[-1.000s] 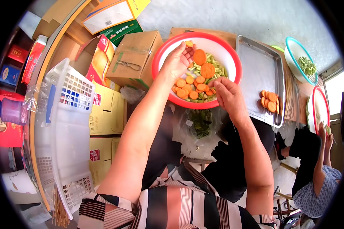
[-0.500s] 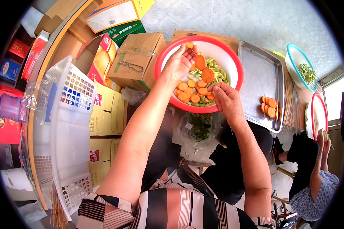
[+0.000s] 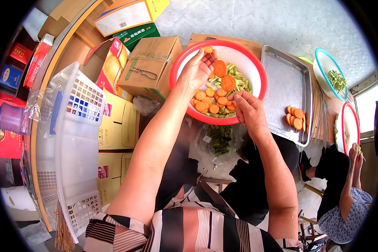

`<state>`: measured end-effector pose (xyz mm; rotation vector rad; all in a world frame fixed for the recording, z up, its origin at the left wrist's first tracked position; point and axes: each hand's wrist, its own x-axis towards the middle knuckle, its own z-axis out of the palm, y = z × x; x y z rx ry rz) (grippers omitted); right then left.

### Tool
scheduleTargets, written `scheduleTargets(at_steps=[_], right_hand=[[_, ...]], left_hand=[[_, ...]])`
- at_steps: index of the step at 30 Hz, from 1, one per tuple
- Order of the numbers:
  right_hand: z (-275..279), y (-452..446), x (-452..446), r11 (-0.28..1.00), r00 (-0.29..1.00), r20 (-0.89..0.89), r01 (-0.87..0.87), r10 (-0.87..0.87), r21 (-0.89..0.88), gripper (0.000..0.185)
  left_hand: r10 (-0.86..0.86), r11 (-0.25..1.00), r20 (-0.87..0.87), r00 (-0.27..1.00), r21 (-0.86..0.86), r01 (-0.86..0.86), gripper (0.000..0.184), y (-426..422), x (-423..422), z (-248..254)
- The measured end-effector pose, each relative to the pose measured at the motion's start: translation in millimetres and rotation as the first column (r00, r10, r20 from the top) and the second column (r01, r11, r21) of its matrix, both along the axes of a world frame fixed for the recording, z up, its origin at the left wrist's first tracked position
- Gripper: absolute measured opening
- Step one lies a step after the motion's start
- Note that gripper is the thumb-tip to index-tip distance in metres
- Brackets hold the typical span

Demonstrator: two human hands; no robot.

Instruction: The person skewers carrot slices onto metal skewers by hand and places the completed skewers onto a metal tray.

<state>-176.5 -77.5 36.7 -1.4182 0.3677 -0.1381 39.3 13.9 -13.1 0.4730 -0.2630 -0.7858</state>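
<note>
My left hand (image 3: 198,67) is over the far left of a red-rimmed white basin (image 3: 260,63), palm turned up and fingers curled. A carrot slice (image 3: 208,49) is pinched at its thumb and fingertips. My right hand (image 3: 248,107), at the basin's near right rim, is closed around a thin skewer, mostly hidden by the fingers. Two large carrot slices (image 3: 228,83) stand in line beyond its fingertips, the farther one close to my left fingers. Inside the basin lie loose carrot slices (image 3: 200,95) and cut green stalks (image 3: 241,77).
A metal tray (image 3: 281,80) right of the basin holds skewered carrot slices (image 3: 297,117). Beside it lie many thin skewers (image 3: 320,107). Cardboard boxes (image 3: 149,63) and a white plastic basket (image 3: 77,143) stand left. At far right, another person's hands (image 3: 355,157) work near a second red-rimmed basin (image 3: 352,122).
</note>
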Motion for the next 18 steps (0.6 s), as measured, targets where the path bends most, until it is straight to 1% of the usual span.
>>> scheduleTargets(at_steps=[2, 3, 4, 5, 6, 8, 18], right_hand=[[-3.3, -0.8, 0.6, 0.998, 0.999, 0.033, -0.028, 0.026, 0.06, 0.024], [-2.3, -0.7, 0.5, 0.998, 0.999, 0.034, -0.028, 0.026, 0.059, 0.024], [-0.6, -0.6, 0.1, 0.994, 0.999, 0.037, -0.041, 0.037, 0.103, 0.023], [0.4, -0.4, -0.1, 0.988, 0.998, 0.041, -0.054, 0.049, 0.146, 0.022], [0.5, 0.0, -0.1, 0.988, 0.998, 0.042, -0.054, 0.049, 0.146, 0.022], [0.7, 0.6, 0.0, 0.978, 0.997, 0.065, -0.062, 0.049, 0.201, 0.025], [4.8, 1.5, -1.9, 0.964, 0.994, 0.085, -0.086, 0.067, 0.252, 0.022]], left_hand=[[0.004, 1.0, 0.018, 1.0, -0.003, -0.004, 0.032, -0.1, 0.0, 0.8], [0.003, 1.0, 0.035, 0.999, -0.011, -0.002, 0.032, 0.1, -0.4, 1.6], [0.001, 1.0, 0.052, 0.999, -0.018, 0.0, 0.033, 0.3, -0.8, 2.3], [0.002, 1.0, 0.053, 0.999, -0.018, -0.001, 0.033, 0.4, -1.3, 3.0], [-0.006, 1.0, 0.057, 0.998, -0.026, 0.007, 0.033, 0.3, -2.0, 3.7], [-0.013, 0.999, 0.061, 0.998, -0.035, 0.015, 0.033, 0.6, -2.9, 5.2], [-0.014, 1.0, 0.108, 0.994, -0.025, 0.017, 0.031, 1.2, -5.3, 10.0]])
